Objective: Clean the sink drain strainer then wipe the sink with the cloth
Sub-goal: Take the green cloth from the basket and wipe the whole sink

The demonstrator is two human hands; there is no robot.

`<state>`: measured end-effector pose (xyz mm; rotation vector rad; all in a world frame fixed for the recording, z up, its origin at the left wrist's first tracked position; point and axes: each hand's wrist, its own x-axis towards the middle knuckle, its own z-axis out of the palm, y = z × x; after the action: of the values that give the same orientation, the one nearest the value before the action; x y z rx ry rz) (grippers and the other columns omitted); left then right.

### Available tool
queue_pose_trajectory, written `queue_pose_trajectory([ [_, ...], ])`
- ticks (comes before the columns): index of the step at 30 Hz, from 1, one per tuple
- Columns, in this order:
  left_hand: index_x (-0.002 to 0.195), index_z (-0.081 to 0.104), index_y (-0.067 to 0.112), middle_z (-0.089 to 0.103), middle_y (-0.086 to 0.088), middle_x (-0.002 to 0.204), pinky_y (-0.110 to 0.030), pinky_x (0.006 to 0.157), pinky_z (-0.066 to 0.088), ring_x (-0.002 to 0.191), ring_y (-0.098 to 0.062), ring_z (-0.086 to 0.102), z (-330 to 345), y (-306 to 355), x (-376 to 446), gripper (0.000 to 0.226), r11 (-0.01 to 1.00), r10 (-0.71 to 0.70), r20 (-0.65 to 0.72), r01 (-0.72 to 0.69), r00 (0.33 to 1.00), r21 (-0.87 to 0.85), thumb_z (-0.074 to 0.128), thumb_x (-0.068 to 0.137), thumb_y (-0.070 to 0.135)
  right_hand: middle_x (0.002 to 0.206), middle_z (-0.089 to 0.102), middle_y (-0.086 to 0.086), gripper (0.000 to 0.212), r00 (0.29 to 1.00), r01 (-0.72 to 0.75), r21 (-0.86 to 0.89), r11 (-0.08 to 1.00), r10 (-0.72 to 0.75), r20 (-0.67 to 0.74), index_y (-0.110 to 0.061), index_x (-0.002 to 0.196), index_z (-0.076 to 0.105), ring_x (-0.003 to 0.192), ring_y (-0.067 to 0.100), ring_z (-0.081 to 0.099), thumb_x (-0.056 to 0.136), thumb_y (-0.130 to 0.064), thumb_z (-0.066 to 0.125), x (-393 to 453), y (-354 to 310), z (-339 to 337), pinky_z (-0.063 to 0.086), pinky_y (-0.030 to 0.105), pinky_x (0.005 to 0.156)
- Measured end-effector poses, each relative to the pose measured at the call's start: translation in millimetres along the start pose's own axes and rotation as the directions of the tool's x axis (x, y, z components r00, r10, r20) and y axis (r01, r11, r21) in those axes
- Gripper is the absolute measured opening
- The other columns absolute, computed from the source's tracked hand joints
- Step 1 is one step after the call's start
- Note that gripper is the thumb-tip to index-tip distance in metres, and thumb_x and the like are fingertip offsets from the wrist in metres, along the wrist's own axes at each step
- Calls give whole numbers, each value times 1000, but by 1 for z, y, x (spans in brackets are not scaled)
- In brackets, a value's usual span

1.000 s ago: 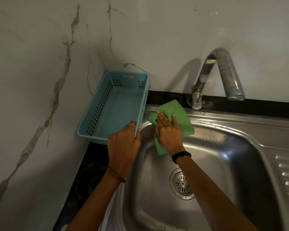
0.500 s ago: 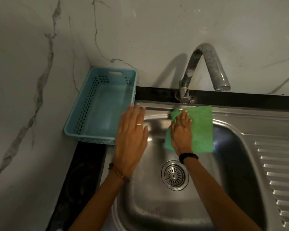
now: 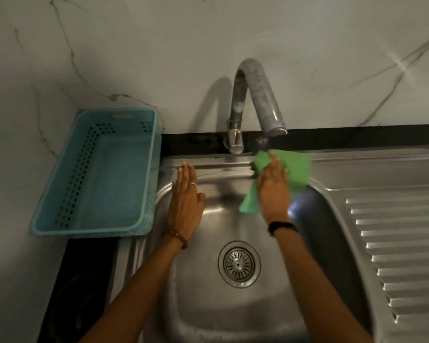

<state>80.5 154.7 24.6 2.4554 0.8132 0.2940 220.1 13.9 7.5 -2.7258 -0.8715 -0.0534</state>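
Dim, soft picture; glare on the sink; the faucet shadows the wall.

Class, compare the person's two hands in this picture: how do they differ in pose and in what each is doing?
The left hand lies flat and empty on the sink rim's back left corner; the right hand presses the green cloth against the back rim below the tap. The left hand wears a ring and beaded bracelet; the right a black band. Both rest on the sink, fingers pointing towards the wall.
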Motion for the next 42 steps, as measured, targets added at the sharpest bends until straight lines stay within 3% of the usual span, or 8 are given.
queue_pose_trajectory([
  [7, 142, 29, 9, 26, -7, 152, -27, 115, 5, 140, -18, 27, 0, -13, 8, 63, 999, 29, -145, -31, 989, -15, 57, 86, 20, 157, 8, 20, 46, 985, -171, 126, 977, 173, -3, 2, 143, 22, 145, 33, 5, 100, -13, 26, 7, -12, -12, 2, 41, 120],
  [12, 145, 21, 26, 50, -9, 136, -33, 97, 43, 118, -20, 50, -13, -12, 15, 58, 962, -36, -178, -14, 983, -273, 44, 91, 23, 155, 16, 20, 44, 995, 96, 175, 980, -96, -7, 0, 142, 28, 146, 30, 9, 101, -15, 29, 4, -94, 15, 3, 39, 119],
  [18, 146, 12, 23, 19, 0, 155, -27, 116, 11, 139, -3, 13, -11, -9, 3, 57, 953, -58, -262, -24, 963, -300, 29, 92, 34, 156, 11, 19, 45, 972, 221, 141, 965, -230, 48, -1, 144, 24, 146, 29, 6, 100, -12, 30, 10, -109, 20, -6, 36, 118],
  [23, 146, 8, 13, 6, -4, 157, -27, 115, -5, 140, -7, -2, 4, -10, -7, 63, 952, -188, -255, 112, 949, -286, 24, 90, 37, 156, 19, 9, 47, 803, 522, 276, 807, -574, 160, -7, 145, 23, 146, 19, 8, 100, -15, 33, 0, -143, 28, -9, 27, 117],
  [34, 137, -10, 27, -16, 8, 148, -33, 113, -16, 136, -7, -19, 16, -20, -3, 57, 998, 26, 61, -29, 998, 47, 17, 90, 48, 158, 1, 8, 57, 951, 278, -105, 955, -259, 168, -8, 147, 10, 146, 22, 4, 91, -2, 20, -16, 9, -9, -3, 36, 118],
  [37, 141, -7, 24, -8, 1, 156, -36, 114, -14, 137, -7, -16, 11, -21, -1, 58, 997, 17, 99, -25, 995, 80, 25, 97, 42, 146, 38, 21, 42, 991, -84, 150, 985, 66, 119, 0, 139, 33, 132, 32, 41, 98, -6, 34, -14, 44, -35, 32, 33, 105],
  [39, 145, -2, 23, -6, -1, 157, -39, 115, -13, 141, -10, -13, 6, -16, -2, 61, 996, -3, 114, -7, 993, 85, 29, 96, 42, 109, 61, 29, 35, 941, -328, 489, 808, 323, 99, 6, 115, 52, 96, 35, 60, 102, -19, 32, -12, 64, -62, 39, 30, 75],
  [42, 146, 3, 18, -4, -4, 157, -41, 115, -13, 143, -14, -10, 2, -4, -9, 63, 995, -6, 89, -4, 996, 102, 31, 96, 43, 101, 65, 12, 41, 888, -340, 908, 245, 401, 224, 1, 119, 56, 87, 23, 60, 101, -27, 32, -23, 83, -101, 46, 34, 83],
])
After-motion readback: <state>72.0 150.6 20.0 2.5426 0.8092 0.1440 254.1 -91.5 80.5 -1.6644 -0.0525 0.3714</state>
